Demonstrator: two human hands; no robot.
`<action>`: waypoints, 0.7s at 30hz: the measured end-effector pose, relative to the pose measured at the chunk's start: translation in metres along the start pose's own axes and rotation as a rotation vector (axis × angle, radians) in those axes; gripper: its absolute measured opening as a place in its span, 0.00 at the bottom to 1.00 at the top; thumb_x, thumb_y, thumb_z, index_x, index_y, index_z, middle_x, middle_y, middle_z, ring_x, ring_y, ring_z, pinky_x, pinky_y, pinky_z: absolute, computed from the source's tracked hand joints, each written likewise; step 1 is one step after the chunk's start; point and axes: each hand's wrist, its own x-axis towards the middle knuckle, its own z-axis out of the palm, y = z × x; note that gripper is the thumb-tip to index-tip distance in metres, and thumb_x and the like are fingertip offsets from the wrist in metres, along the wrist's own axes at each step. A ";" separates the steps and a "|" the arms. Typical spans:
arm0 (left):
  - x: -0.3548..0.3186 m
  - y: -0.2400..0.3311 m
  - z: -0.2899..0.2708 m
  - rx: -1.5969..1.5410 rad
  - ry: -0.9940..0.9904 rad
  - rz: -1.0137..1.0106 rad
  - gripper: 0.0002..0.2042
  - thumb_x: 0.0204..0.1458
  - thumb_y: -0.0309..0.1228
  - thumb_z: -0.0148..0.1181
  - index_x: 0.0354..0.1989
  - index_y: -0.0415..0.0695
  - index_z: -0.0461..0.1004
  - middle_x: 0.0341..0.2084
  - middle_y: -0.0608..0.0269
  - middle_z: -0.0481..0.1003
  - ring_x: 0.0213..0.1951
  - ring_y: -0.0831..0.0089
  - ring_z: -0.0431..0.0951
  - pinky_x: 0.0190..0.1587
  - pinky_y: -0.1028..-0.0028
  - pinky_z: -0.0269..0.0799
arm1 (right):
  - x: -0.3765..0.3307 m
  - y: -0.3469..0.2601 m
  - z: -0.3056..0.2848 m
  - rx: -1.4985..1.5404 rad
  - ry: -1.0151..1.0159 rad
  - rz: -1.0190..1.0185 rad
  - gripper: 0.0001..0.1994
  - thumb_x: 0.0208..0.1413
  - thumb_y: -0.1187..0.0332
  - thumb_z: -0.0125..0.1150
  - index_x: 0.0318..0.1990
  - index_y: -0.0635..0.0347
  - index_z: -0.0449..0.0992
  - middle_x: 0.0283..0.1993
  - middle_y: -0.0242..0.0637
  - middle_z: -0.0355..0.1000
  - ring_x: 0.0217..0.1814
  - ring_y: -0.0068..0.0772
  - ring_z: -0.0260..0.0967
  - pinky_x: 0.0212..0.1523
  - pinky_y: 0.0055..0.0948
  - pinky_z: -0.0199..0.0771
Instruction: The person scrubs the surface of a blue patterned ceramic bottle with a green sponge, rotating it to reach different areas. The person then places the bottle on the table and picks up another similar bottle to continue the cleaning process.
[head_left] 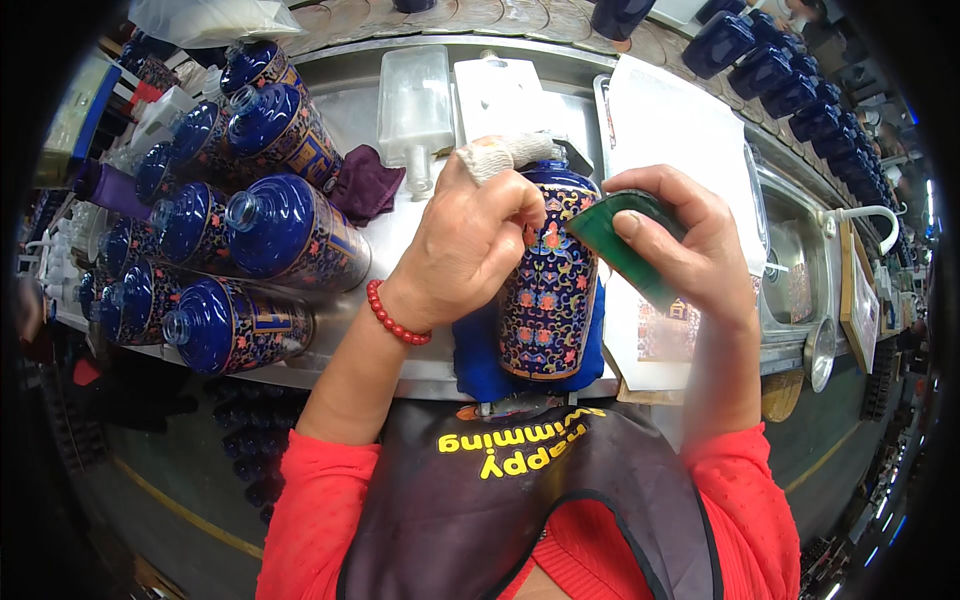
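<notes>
A dark blue glass bottle (pixel 548 290) with a colourful floral pattern lies in front of me on a blue cloth (pixel 480 350), its neck pointing away. My left hand (pixel 465 235) is closed at the bottle's upper left side. Its white-wrapped finger (pixel 500 155) reaches across to the neck, and the curled fingertips press at the shoulder; the far side of this grip is hidden. Between thumb and fingers, my right hand (pixel 690 240) grips a green flat scraper (pixel 625 240). The scraper's edge is at the bottle's right upper side; whether it touches cannot be told.
Several patterned blue bottles (pixel 290 230) crowd the left, beside a purple cloth (pixel 365 185). A clear empty bottle (pixel 415 100) lies at the back. White sheets (pixel 670 140) lie on the right, next to a metal sink (pixel 795 290). More blue bottles (pixel 720 45) stand far right.
</notes>
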 end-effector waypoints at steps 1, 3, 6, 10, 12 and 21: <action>-0.001 0.000 0.000 0.027 0.020 -0.007 0.10 0.49 0.18 0.47 0.37 0.42 0.74 0.34 0.59 0.76 0.46 0.59 0.72 0.59 0.63 0.66 | 0.004 -0.002 -0.003 -0.053 -0.030 -0.027 0.14 0.60 0.68 0.65 0.50 0.66 0.79 0.40 0.34 0.79 0.40 0.21 0.76 0.44 0.23 0.76; -0.005 0.002 0.001 -0.018 0.051 -0.063 0.10 0.50 0.18 0.47 0.37 0.41 0.73 0.33 0.60 0.76 0.44 0.61 0.73 0.58 0.64 0.67 | 0.013 -0.006 -0.006 -0.124 -0.065 -0.070 0.13 0.59 0.68 0.63 0.48 0.65 0.80 0.37 0.36 0.80 0.38 0.23 0.76 0.42 0.25 0.77; -0.009 0.003 0.004 -0.092 0.071 -0.146 0.09 0.51 0.19 0.48 0.39 0.40 0.73 0.33 0.59 0.76 0.42 0.64 0.74 0.56 0.66 0.68 | 0.026 -0.011 -0.010 -0.225 -0.152 -0.072 0.13 0.58 0.67 0.63 0.47 0.65 0.80 0.36 0.37 0.80 0.37 0.25 0.76 0.42 0.27 0.77; -0.011 0.003 0.014 -0.190 0.182 -0.158 0.08 0.50 0.21 0.50 0.36 0.43 0.74 0.30 0.60 0.75 0.44 0.56 0.69 0.54 0.60 0.64 | 0.037 -0.015 -0.013 -0.229 -0.242 -0.074 0.14 0.57 0.66 0.63 0.47 0.64 0.80 0.34 0.37 0.79 0.35 0.25 0.75 0.40 0.28 0.76; -0.012 0.004 0.015 -0.205 0.166 -0.198 0.07 0.50 0.21 0.50 0.35 0.43 0.74 0.31 0.59 0.75 0.44 0.56 0.69 0.54 0.60 0.64 | 0.039 -0.017 -0.014 -0.210 -0.259 -0.035 0.14 0.57 0.66 0.63 0.47 0.64 0.80 0.34 0.36 0.78 0.35 0.25 0.75 0.39 0.28 0.76; -0.017 0.004 0.016 -0.225 0.157 -0.233 0.07 0.51 0.21 0.52 0.35 0.43 0.74 0.33 0.58 0.75 0.43 0.55 0.70 0.54 0.60 0.65 | 0.043 -0.017 -0.014 -0.174 -0.293 -0.010 0.13 0.59 0.65 0.63 0.47 0.64 0.81 0.35 0.34 0.78 0.37 0.22 0.74 0.40 0.26 0.75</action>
